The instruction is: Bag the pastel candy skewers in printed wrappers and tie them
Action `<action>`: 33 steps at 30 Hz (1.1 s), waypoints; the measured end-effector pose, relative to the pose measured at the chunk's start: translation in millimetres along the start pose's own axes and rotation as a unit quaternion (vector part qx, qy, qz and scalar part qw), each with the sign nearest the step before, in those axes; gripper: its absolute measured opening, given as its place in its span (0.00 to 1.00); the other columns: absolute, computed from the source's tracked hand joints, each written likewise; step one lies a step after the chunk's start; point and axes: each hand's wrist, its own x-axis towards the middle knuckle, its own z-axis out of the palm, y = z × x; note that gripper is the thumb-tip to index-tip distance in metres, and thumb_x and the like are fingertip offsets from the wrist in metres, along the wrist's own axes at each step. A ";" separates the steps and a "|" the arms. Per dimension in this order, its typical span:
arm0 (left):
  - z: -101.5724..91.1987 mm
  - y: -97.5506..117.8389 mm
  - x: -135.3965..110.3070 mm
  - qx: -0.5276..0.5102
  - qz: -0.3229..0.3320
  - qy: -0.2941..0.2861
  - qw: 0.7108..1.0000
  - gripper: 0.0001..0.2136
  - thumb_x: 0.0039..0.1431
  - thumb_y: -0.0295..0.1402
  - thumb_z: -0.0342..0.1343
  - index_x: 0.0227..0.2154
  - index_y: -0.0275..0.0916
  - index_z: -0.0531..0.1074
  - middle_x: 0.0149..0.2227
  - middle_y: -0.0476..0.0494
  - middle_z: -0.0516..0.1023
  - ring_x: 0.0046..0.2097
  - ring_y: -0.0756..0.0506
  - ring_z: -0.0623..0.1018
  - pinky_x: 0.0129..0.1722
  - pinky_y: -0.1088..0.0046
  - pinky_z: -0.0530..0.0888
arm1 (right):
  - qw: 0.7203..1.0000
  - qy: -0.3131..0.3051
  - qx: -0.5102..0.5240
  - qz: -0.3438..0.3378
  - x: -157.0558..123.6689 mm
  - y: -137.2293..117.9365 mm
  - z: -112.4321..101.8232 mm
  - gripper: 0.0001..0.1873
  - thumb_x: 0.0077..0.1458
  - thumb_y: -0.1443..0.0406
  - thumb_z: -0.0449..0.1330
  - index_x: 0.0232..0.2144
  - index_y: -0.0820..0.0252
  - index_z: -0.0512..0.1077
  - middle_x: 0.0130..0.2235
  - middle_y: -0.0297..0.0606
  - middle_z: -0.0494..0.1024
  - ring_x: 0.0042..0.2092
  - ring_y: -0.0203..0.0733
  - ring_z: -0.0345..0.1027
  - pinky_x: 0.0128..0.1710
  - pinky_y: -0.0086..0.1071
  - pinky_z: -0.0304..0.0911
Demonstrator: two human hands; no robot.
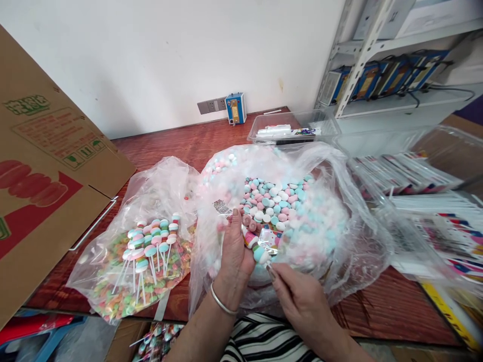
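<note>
In front of me a candy lollipop (258,253) of stacked pink, white, green and blue pieces lies slantwise between my hands. My left hand (237,251), with a bangle at the wrist, is closed around its upper part. The fingers of my right hand (300,296) pinch its white stick at the lower end. Just beyond the lollipop is a shiny printed wrapper (269,238), resting over the candies. Both hands are above a big clear plastic bag (352,251) full of loose pink, white and blue candies (273,201).
On the left, finished-looking lollipops (151,241) lie on a bag of small colourful candies (109,281), beside a cardboard box (49,166). Clear bins (426,136) with printed packets stand right. A plastic tray (294,123) and a small blue device (236,108) are at the back.
</note>
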 end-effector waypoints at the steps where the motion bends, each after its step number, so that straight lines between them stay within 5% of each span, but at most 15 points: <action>1: 2.7 -2.8 -1.9 0.003 -0.001 0.008 1.000 0.10 0.57 0.36 0.62 0.29 0.38 0.68 0.23 0.56 0.64 0.23 0.56 0.67 0.27 0.81 0.70 | 0.992 0.033 -0.099 -0.072 0.6 1.3 1.3 0.14 0.64 0.65 0.51 0.27 0.60 0.71 0.22 0.35 0.71 0.23 0.36 0.62 0.25 0.31 0.52; 3: 7.6 -8.7 -7.0 0.014 -0.004 0.021 1.000 0.11 0.57 0.38 0.62 0.29 0.38 0.67 0.23 0.55 0.65 0.22 0.56 0.67 0.27 0.81 0.70 | 0.961 0.075 -0.217 -0.153 3.9 3.1 2.9 0.15 0.63 0.69 0.51 0.25 0.60 0.70 0.20 0.35 0.70 0.23 0.36 0.60 0.26 0.32 0.50; 5: 10.0 -13.8 -12.4 0.032 -0.010 0.020 0.999 0.12 0.56 0.39 0.62 0.28 0.37 0.67 0.22 0.55 0.64 0.22 0.56 0.66 0.27 0.80 0.70 | 0.958 0.085 -0.233 -0.143 9.1 3.7 2.4 0.15 0.64 0.68 0.51 0.25 0.60 0.70 0.20 0.35 0.70 0.22 0.36 0.60 0.26 0.32 0.50; 9: 4.8 -17.0 -16.8 0.046 -0.017 -0.020 0.999 0.11 0.56 0.38 0.63 0.29 0.37 0.69 0.22 0.55 0.64 0.26 0.53 0.70 0.31 0.78 0.72 | 0.997 0.029 0.030 0.059 16.7 2.1 -2.5 0.16 0.64 0.58 0.52 0.28 0.59 0.70 0.23 0.33 0.70 0.25 0.36 0.62 0.25 0.29 0.54; 11: 0.4 -15.1 -15.4 0.038 -0.013 -0.021 0.999 0.10 0.56 0.38 0.62 0.32 0.37 0.70 0.24 0.53 0.68 0.29 0.52 0.73 0.35 0.76 0.73 | 0.946 -0.028 0.255 0.198 16.8 0.3 -4.7 0.18 0.62 0.52 0.54 0.29 0.58 0.69 0.19 0.26 0.63 0.19 0.32 0.53 0.20 0.27 0.51; 14: -3.8 -11.0 -12.2 0.026 -0.031 -0.020 0.999 0.10 0.58 0.39 0.61 0.33 0.37 0.72 0.28 0.50 0.71 0.32 0.52 0.75 0.39 0.73 0.75 | 0.807 -0.096 0.492 0.312 14.1 -1.8 -5.9 0.18 0.59 0.50 0.57 0.30 0.59 0.70 0.15 0.18 0.53 0.14 0.26 0.36 0.15 0.25 0.47; 16: -4.6 -9.0 -10.4 0.023 -0.041 -0.028 0.999 0.09 0.58 0.37 0.61 0.35 0.36 0.72 0.29 0.50 0.72 0.33 0.52 0.75 0.40 0.73 0.75 | 0.781 -0.104 0.530 0.313 12.3 -1.4 -5.8 0.17 0.58 0.52 0.59 0.32 0.60 0.70 0.15 0.18 0.55 0.14 0.25 0.35 0.16 0.24 0.49; 18: -4.0 -7.7 -8.8 0.027 -0.047 -0.030 0.998 0.08 0.57 0.34 0.62 0.35 0.36 0.72 0.28 0.51 0.72 0.31 0.53 0.74 0.38 0.75 0.75 | 0.823 -0.095 0.480 0.288 11.3 0.6 -5.3 0.17 0.59 0.52 0.58 0.33 0.60 0.71 0.16 0.22 0.62 0.14 0.25 0.41 0.17 0.23 0.47; 20: -2.3 -6.5 -7.3 0.031 -0.056 -0.017 0.998 0.07 0.57 0.34 0.62 0.33 0.36 0.72 0.26 0.52 0.70 0.27 0.53 0.73 0.37 0.75 0.75 | 0.909 -0.085 0.339 0.227 10.4 3.5 -4.8 0.17 0.62 0.53 0.54 0.31 0.60 0.71 0.20 0.29 0.71 0.16 0.28 0.51 0.18 0.24 0.48; 22: 0.4 -5.5 -6.0 0.032 -0.055 0.013 0.998 0.08 0.57 0.34 0.62 0.31 0.36 0.71 0.25 0.53 0.70 0.25 0.53 0.73 0.37 0.73 0.75 | 0.985 -0.048 0.130 0.106 9.3 6.9 -4.0 0.17 0.65 0.58 0.51 0.30 0.60 0.72 0.26 0.36 0.76 0.22 0.33 0.62 0.22 0.27 0.53; 23: 1.9 -5.1 -5.5 0.030 -0.051 0.029 0.998 0.07 0.57 0.34 0.62 0.31 0.36 0.71 0.25 0.53 0.70 0.25 0.54 0.73 0.39 0.73 0.76 | 0.999 -0.019 0.020 0.030 8.7 8.6 -3.6 0.16 0.66 0.61 0.50 0.31 0.61 0.73 0.27 0.37 0.78 0.25 0.36 0.66 0.25 0.29 0.56; 26: 5.1 -6.1 -4.9 0.027 -0.045 0.057 0.997 0.07 0.60 0.34 0.59 0.30 0.36 0.70 0.26 0.50 0.72 0.26 0.54 0.74 0.40 0.72 0.76 | 0.956 0.053 -0.235 -0.165 7.2 13.3 -2.2 0.14 0.65 0.69 0.49 0.42 0.67 0.75 0.27 0.40 0.78 0.27 0.39 0.68 0.30 0.33 0.56; 28: 5.0 -9.2 -5.9 0.038 -0.037 0.056 0.997 0.09 0.60 0.37 0.59 0.30 0.36 0.70 0.26 0.50 0.72 0.28 0.52 0.75 0.40 0.72 0.76 | 0.923 0.061 -0.314 -0.214 7.7 15.1 -1.9 0.15 0.65 0.72 0.48 0.46 0.72 0.74 0.24 0.40 0.77 0.25 0.39 0.66 0.29 0.35 0.54; 30: 3.2 -13.8 -8.2 0.058 -0.035 0.042 0.997 0.12 0.58 0.41 0.60 0.30 0.37 0.70 0.25 0.50 0.72 0.28 0.51 0.76 0.39 0.71 0.76 | 0.925 0.065 -0.314 -0.203 9.9 15.1 -2.1 0.16 0.65 0.71 0.48 0.45 0.71 0.74 0.24 0.40 0.76 0.25 0.39 0.65 0.28 0.35 0.53; 33: -0.3 -18.7 -12.1 0.063 -0.051 0.017 0.997 0.13 0.56 0.42 0.62 0.30 0.37 0.71 0.25 0.50 0.72 0.28 0.51 0.75 0.40 0.70 0.76 | 0.986 0.043 -0.144 -0.066 14.6 11.5 -2.6 0.16 0.66 0.64 0.49 0.35 0.63 0.75 0.25 0.38 0.75 0.25 0.37 0.64 0.27 0.31 0.54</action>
